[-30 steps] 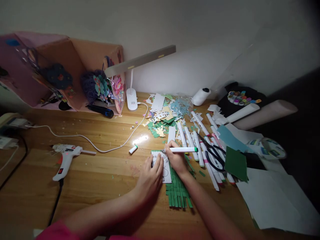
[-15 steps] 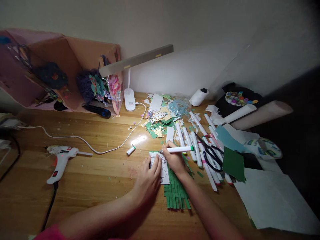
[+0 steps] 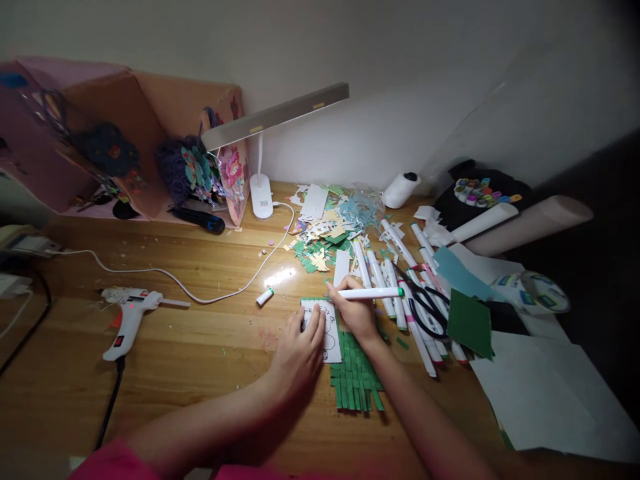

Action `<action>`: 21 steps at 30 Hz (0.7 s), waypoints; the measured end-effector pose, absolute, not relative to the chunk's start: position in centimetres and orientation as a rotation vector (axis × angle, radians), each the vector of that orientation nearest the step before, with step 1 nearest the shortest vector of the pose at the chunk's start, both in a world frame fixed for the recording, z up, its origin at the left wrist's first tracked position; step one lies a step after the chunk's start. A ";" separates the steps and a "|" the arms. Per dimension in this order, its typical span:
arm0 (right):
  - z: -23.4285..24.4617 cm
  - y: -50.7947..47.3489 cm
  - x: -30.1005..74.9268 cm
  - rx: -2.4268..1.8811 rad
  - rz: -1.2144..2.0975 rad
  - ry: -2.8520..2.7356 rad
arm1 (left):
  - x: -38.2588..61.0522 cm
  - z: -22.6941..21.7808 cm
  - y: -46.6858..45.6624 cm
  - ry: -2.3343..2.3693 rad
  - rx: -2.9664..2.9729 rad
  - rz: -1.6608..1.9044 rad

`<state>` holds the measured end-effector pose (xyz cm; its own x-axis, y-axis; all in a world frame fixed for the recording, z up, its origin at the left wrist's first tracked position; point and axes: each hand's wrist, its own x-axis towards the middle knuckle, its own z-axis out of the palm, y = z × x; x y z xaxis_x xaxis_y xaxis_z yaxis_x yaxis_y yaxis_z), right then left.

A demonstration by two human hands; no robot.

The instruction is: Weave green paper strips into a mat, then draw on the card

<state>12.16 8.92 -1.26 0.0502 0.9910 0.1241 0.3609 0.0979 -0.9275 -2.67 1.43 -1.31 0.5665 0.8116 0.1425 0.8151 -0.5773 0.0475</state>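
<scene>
My right hand [image 3: 356,317] pinches a white marker [image 3: 373,293] with a green end, tip toward the upper right corner of a small white card [image 3: 332,353]. Black line drawings cover the card, and a green edging runs along its top. Fingers stretched out, my left hand [image 3: 300,340] lies flat on the card's left side and covers part of it. Under the card's right side and my right wrist is a mat of woven green paper strips [image 3: 357,380]. A white marker cap with a green rim [image 3: 265,297] lies on the table, left of the card.
Several markers [image 3: 390,283] and black-handled scissors [image 3: 427,310] lie to the right, near a green paper square [image 3: 470,323]. Paper scraps [image 3: 325,237] are heaped behind the card. A glue gun [image 3: 131,320] rests at left; a desk lamp [image 3: 261,197] stands at the back.
The marker in my right hand has shifted slightly to the right along the card's top edge. My left hand stays on the card. The whole view has moved a little.
</scene>
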 end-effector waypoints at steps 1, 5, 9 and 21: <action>-1.3 9.0 12.2 -1.416 0.871 -1.467 | -2.7 -1.3 1.4 -1.432 -2.759 -0.228; -1.7 9.0 12.1 -1.433 0.863 -1.485 | -2.6 -1.4 1.3 -1.448 -2.753 -0.213; -2.1 8.9 12.2 -1.452 0.852 -1.501 | -2.6 -1.3 1.3 -1.477 -2.748 -0.210; -2.1 9.0 12.2 -1.467 0.841 -1.528 | -2.7 -1.3 1.4 -1.465 -2.770 -0.162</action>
<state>12.18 9.03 -2.11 0.0334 0.9925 0.1175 0.4317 0.0917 -0.8973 -2.66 1.39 -1.27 0.5586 0.8242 0.0930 0.8246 -0.5639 0.0449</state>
